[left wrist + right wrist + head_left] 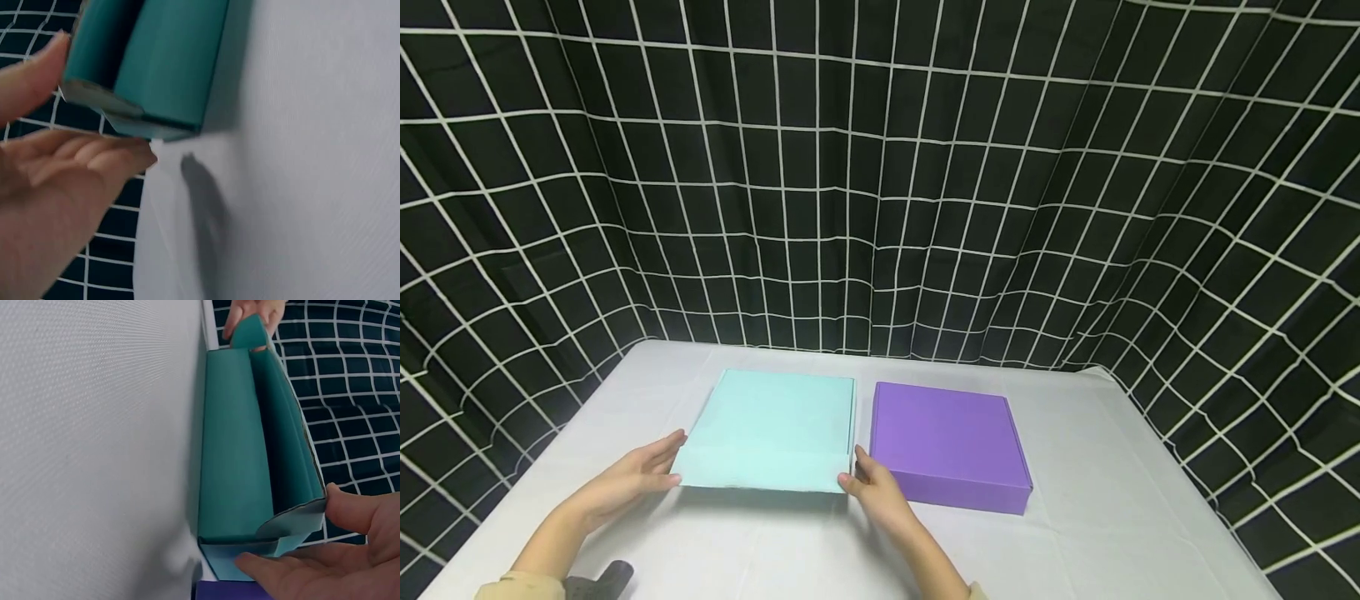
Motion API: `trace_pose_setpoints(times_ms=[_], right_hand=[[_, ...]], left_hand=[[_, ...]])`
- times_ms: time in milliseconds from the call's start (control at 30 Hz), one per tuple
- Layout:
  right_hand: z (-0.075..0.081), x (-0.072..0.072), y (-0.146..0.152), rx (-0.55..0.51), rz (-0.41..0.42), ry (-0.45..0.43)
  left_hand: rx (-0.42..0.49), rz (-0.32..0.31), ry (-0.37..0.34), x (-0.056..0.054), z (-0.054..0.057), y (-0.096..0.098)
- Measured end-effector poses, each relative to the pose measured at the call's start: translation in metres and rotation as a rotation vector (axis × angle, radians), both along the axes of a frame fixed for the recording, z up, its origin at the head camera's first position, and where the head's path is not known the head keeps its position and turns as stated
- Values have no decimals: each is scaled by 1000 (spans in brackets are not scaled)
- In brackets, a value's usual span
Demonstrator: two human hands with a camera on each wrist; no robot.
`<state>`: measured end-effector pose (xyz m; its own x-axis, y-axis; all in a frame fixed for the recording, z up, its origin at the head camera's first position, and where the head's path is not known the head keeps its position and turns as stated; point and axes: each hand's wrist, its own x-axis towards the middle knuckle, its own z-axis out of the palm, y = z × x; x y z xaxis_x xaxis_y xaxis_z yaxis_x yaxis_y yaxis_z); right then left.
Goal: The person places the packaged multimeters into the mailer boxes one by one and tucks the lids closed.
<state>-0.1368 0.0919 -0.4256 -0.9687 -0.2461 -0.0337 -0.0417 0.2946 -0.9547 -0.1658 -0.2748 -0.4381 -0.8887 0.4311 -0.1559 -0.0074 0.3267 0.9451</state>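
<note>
A light teal cardboard box [775, 425] lies on the table; its lid is lowered, with the front flap sticking out toward me. The right wrist view shows the box's front wall [231, 450] and a dark gap beneath the raised flap [290, 437]. My left hand [621, 483] is at the near left corner, its thumb touching the flap's edge and its fingers extended along the side. At the near right corner my right hand [883, 500] holds the box, thumb on the flap's corner and fingers against the side.
A closed purple box [951, 437] lies just right of the teal one, close beside my right hand. White cloth covers the table [1097, 483]. Black curtains [880, 183] with a white grid surround its back and sides. A dark grey object [610, 579] shows by my left wrist.
</note>
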Motion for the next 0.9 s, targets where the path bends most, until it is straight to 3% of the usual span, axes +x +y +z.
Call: trace_pose_setpoints(times_ms=[100,267,500,700,900], right_hand=[[-2,-1,-1,-4,22,-20],[-7,-2,0,-6,49,-48],[-10,-4,0,4,66,-16],[-14,-5,-4,119,28,45],[-17,-7,-8,244,0,137]], left_hand=[[44,-52,-23,-5,-3,-2],[93,-83,-35,-9,-9,-5],[191,-109,37,-9,-21,-6],[81,-19,111,-7,-25,-2],[-118,139,165,-6,-23,9]])
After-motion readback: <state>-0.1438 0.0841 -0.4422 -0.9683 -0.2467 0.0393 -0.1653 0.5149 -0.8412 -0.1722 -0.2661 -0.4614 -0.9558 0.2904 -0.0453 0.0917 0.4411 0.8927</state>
